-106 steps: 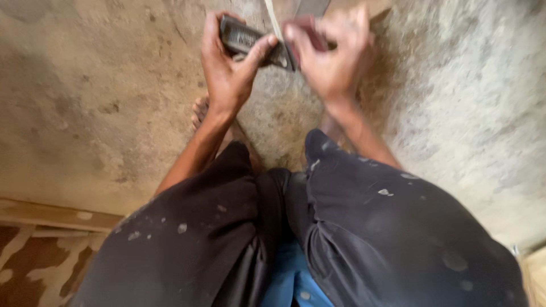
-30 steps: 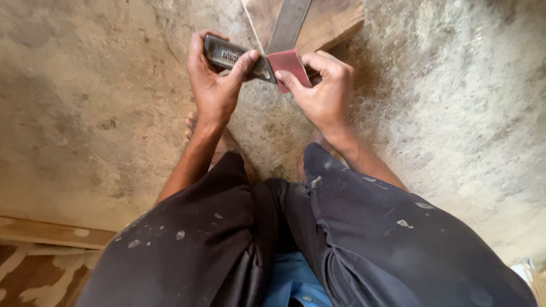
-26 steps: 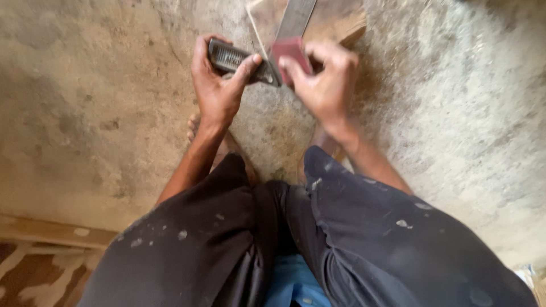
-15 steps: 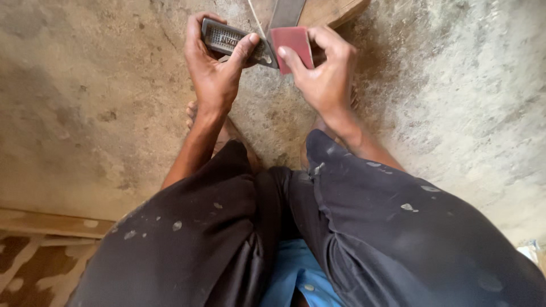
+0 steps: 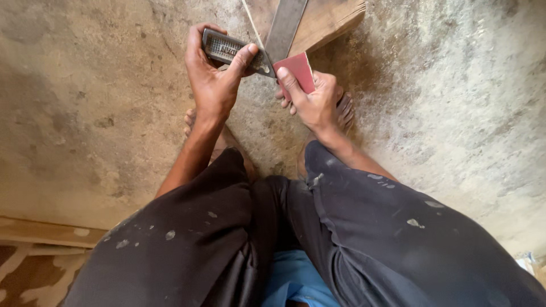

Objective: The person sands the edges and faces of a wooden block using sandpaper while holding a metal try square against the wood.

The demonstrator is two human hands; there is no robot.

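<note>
while i look down from the head camera, my left hand [image 5: 213, 85] is wrapped around the dark metal stock of a try square [image 5: 233, 50], fingers curled over its far edge and thumb pressed on the near face, so the grip is fully closed on it. the square's steel blade [image 5: 286, 25] runs up and away from the stock toward the top of the view, lying over a wooden board [image 5: 330, 20] that rests on the rough concrete floor [image 5: 85, 113]. my right hand [image 5: 314, 102] holds a folded piece of red sandpaper [image 5: 297, 71], thumb flat on top of it and the other fingers tucked underneath, closed on the sheet. the sandpaper sits right where blade meets stock, touching the blade's lower end. both hands are close together, almost touching, just above my bare feet [image 5: 344, 113]. my knees in dark, paint-flecked trousers [image 5: 369, 239] fill the lower half of the view.
</note>
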